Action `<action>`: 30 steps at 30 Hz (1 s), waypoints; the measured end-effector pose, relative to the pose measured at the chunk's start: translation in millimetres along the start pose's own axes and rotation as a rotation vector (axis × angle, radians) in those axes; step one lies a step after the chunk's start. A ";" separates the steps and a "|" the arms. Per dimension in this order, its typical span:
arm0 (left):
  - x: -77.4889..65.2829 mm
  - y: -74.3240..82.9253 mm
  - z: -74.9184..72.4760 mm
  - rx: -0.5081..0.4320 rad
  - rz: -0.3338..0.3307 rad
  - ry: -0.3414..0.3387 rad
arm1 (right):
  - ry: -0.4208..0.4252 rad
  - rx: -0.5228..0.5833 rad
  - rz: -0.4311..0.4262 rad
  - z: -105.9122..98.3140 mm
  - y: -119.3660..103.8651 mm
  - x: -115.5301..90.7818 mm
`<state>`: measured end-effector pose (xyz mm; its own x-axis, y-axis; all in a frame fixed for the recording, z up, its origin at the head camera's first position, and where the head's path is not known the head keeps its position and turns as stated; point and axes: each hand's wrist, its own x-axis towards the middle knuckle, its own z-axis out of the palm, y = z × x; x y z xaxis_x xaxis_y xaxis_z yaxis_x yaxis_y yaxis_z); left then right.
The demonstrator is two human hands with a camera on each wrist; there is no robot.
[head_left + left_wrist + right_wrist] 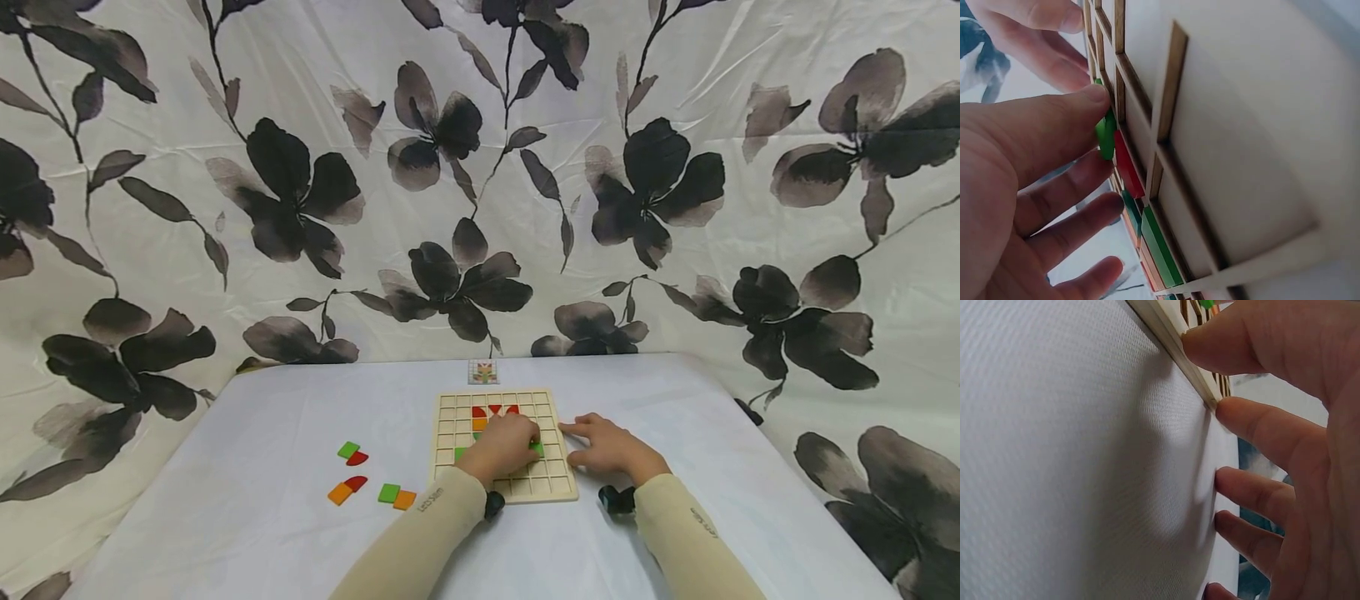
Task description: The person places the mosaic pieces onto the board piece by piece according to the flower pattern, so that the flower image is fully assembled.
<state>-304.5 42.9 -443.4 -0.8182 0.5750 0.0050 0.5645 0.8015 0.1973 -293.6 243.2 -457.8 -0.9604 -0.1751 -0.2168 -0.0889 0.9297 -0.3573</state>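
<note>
A square wooden grid board lies on the table, with red, orange and green tiles in some cells. Over its middle, my left hand pinches a green tile between thumb and fingers, at the grid's surface. Close by in the left wrist view, a red tile and another green tile sit in the grid. My right hand is at the board's right side, fingers extended, thumb and index fingertip touching its edge. The left hand covers part of the pattern in the head view.
Loose tiles lie left of the board: a green one beside a red one, an orange one beside a red one, and a green one beside an orange one. A small pattern card lies behind the board.
</note>
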 end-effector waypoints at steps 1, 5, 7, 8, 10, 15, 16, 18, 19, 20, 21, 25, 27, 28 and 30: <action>0.2 -0.1 0.0 -0.003 -0.002 0.000 | 0.000 -0.001 -0.003 -0.5 -0.1 -0.3; 0.1 0.5 0.6 0.005 0.002 0.000 | 0.000 -0.003 -0.010 -1.8 -0.9 -1.5; -0.3 1.5 0.3 0.016 0.008 -0.006 | 0.000 -0.005 -0.011 -1.7 -1.2 -1.7; -0.5 2.1 0.4 0.023 0.010 -0.009 | 0.001 -0.007 -0.010 -1.4 -1.2 -1.7; -1.5 3.1 0.2 0.030 0.010 -0.015 | 0.001 -0.009 -0.006 -0.9 -1.3 -1.7; -5.6 2.0 1.3 0.029 0.028 -0.007 | 0.004 -0.003 0.002 0.1 -1.9 -1.9; -6.8 1.2 1.8 0.030 0.036 0.003 | 0.006 -0.002 0.001 0.3 -2.0 -2.0; -10.1 -1.2 2.4 0.030 0.050 0.030 | 0.011 -0.005 -0.003 0.7 -2.1 -2.2; -12.1 -3.5 2.9 0.026 0.055 0.044 | 0.014 -0.008 -0.005 0.9 -2.5 -2.4; -14.7 -5.1 2.3 0.015 0.053 0.050 | 0.016 -0.009 -0.006 1.0 -2.9 -2.6; -17.8 -6.9 0.7 0.013 0.051 0.057 | 0.017 -0.008 -0.007 1.2 -3.3 -2.9; -31.7 -17.9 -5.9 -0.016 0.033 0.076 | 0.014 -0.009 0.000 1.5 -4.5 -3.1; -39.1 -24.3 -10.8 -0.016 0.021 0.083 | 0.012 -0.007 0.009 1.8 -4.4 -2.7; -42.5 -28.1 -12.7 -0.026 0.010 0.085 | 0.011 -0.008 0.011 2.0 -4.3 -2.4; -49.2 -35.9 -16.5 -0.035 -0.016 0.075 | 0.012 -0.012 0.011 2.6 -3.8 -1.8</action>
<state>-286.3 -16.9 -434.5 -0.8340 0.5467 0.0749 0.5478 0.8037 0.2323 -290.8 239.1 -458.4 -0.9643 -0.1609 -0.2101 -0.0812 0.9356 -0.3437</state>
